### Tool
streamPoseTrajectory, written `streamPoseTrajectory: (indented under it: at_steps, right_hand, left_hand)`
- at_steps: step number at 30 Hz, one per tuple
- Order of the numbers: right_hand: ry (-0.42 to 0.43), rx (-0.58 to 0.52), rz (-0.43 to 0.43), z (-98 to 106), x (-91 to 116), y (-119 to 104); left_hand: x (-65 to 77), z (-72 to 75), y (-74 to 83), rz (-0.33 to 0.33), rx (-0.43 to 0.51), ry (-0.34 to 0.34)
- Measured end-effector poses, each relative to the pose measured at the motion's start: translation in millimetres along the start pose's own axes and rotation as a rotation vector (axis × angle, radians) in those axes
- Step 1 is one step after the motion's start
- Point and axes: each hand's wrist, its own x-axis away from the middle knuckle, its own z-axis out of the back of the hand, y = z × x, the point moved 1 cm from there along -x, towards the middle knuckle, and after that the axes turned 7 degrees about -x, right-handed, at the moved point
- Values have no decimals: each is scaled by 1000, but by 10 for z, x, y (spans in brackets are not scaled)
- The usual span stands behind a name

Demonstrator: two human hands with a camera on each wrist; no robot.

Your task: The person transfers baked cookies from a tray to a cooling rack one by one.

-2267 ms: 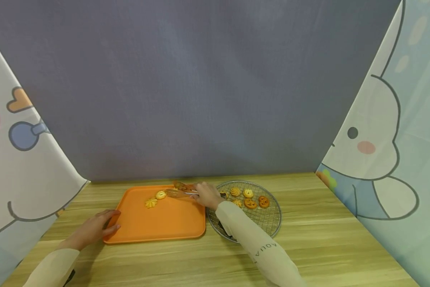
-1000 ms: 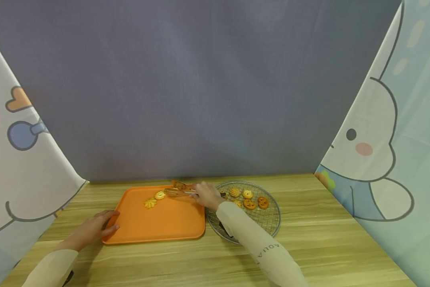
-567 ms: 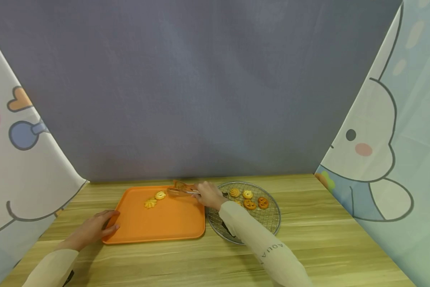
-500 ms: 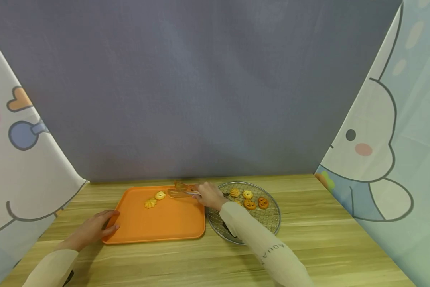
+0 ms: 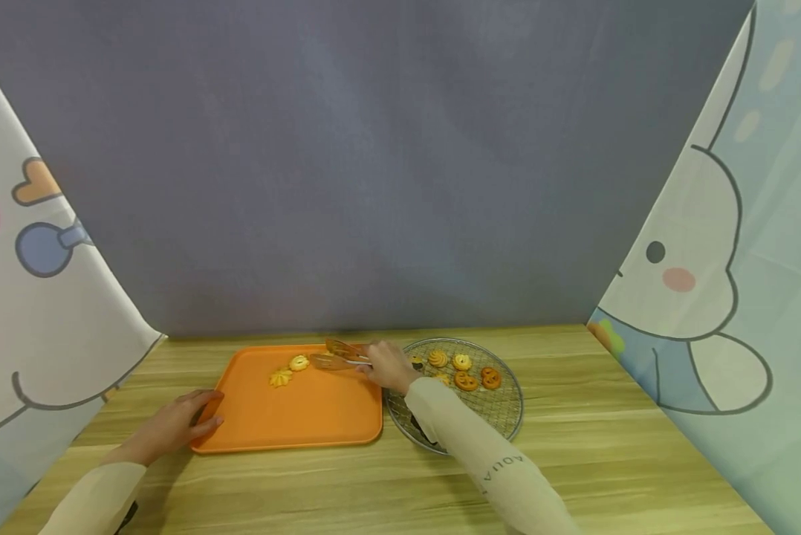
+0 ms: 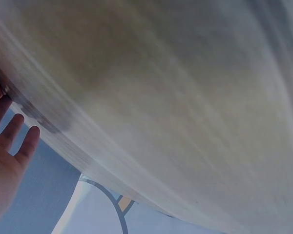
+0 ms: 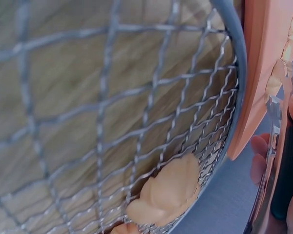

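My left hand (image 5: pixel 176 427) rests at the left edge of an orange tray (image 5: pixel 287 416), thumb spread from the straight fingers. In the left wrist view, its fingers (image 6: pixel 27 146) touch the tray's edge. My right hand (image 5: pixel 388 365) grips food tongs (image 5: pixel 333 362) with see-through tips, reaching over the tray's far right part. The tips stand apart, with a pale yellow cookie partly seen behind them. Two yellow cookies, a ring-shaped one (image 5: pixel 299 362) and a fluted one (image 5: pixel 281 378), lie on the tray. The right wrist view shows the tongs' dark handle (image 7: pixel 286 170) in my fingers.
Right of the tray stands a round wire rack (image 5: pixel 490 416) bearing several cookies, among them a swirl cookie (image 5: pixel 438 358) and a brown pretzel-shaped cookie (image 5: pixel 466 381). My right forearm crosses the rack. A grey cloth (image 5: pixel 374 186) hangs behind the wooden table (image 5: pixel 608 416).
Over the last half second my right hand shifts slightly left, and a cookie near the rack's left rim shows again. The tongs' tips have spread a little. My left hand stays put.
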Motion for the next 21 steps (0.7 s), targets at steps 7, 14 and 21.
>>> streamPoseTrajectory:
  at_steps: [7,14,21]
  right_hand:
    - [-1,37,-33,-43,-50,-43]
    - [-11,39,-40,-26,-44,-64]
    - [5,52,-23,-4,-29,-72]
  left_hand:
    - [-3,-1,-4,11,-13,-7]
    - [4,6,7,11,-3,1]
    - [4,-9,1,-1,-15,11]
